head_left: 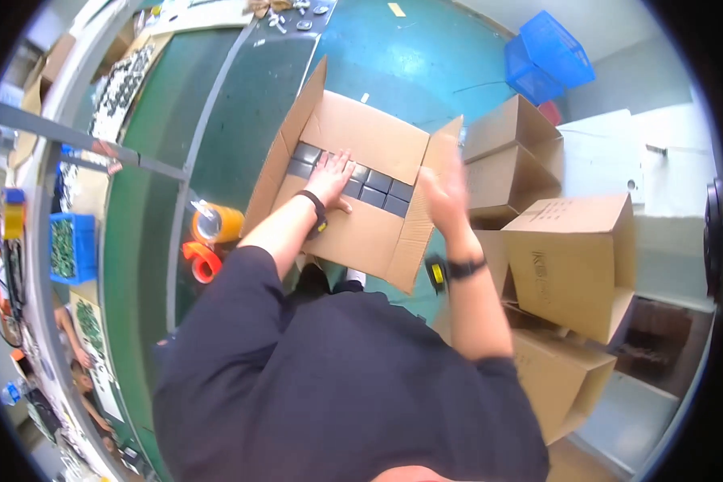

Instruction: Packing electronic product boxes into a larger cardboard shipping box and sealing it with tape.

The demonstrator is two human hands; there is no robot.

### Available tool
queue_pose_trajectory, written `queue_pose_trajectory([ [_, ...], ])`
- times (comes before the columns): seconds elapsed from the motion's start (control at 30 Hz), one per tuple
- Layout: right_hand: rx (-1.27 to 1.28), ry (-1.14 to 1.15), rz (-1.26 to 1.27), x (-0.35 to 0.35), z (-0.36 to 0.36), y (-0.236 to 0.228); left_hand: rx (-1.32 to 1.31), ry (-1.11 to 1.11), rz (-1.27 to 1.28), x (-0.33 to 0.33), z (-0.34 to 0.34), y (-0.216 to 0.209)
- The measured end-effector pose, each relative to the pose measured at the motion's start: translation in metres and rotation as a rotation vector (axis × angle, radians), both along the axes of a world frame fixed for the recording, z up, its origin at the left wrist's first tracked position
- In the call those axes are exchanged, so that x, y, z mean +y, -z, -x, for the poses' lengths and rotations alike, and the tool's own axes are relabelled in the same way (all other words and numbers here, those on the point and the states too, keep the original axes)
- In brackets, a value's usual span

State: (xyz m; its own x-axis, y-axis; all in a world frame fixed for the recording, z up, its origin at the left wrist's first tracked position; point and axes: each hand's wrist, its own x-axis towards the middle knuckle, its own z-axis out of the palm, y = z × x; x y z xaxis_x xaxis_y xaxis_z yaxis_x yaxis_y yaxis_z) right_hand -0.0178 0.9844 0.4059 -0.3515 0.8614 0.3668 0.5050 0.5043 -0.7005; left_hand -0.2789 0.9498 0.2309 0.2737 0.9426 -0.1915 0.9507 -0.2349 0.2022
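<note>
nearest, a dark shirt [353, 386] fills the lower view. beyond it, 1 open carton [357, 120] is directly before the wearer, flaps spread. left hand [331, 178]: released, fingers extended over the dark boxes [373, 195] packed in rows inside the carton. right hand [446, 193]: released, fingers extended and blurred, at the right flap [414, 241]; contact cannot be told. to the left, 2 tape rolls [228, 223], 1 yellow and 1 red-orange, are near the carton. to the right, brown cartons [566, 265] are grouped. farthest, at upper right, are blue crates [542, 56].
</note>
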Motion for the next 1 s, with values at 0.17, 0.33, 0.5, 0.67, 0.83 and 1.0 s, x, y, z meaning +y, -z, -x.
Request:
queue_pose_trajectory([
  [0.17,0.386,0.187,0.372,-0.059,-0.042,0.114,-0.115,-0.056,-0.117,-0.006,0.004,0.002],
  [0.33,-0.705,-0.075,0.42,-0.073,0.065,0.173,-0.222,-0.331,-0.143,-0.022,-0.024,-0.012],
  [0.5,-1.056,0.043,0.41,-0.074,0.093,0.212,-0.056,-0.691,-0.424,-0.079,0.028,-0.141],
  [0.67,-0.989,-0.097,0.352,-0.057,0.066,0.215,-0.419,-0.836,0.051,-0.105,0.024,-0.144],
  [0.83,-0.699,-0.139,0.545,-0.034,0.04,0.229,-0.364,-0.767,-0.08,-0.101,-0.017,-0.102],
  [1.0,-0.406,-0.057,0.938,-0.015,0.058,0.204,-0.342,-0.484,0.119,-0.127,-0.05,-0.004],
])
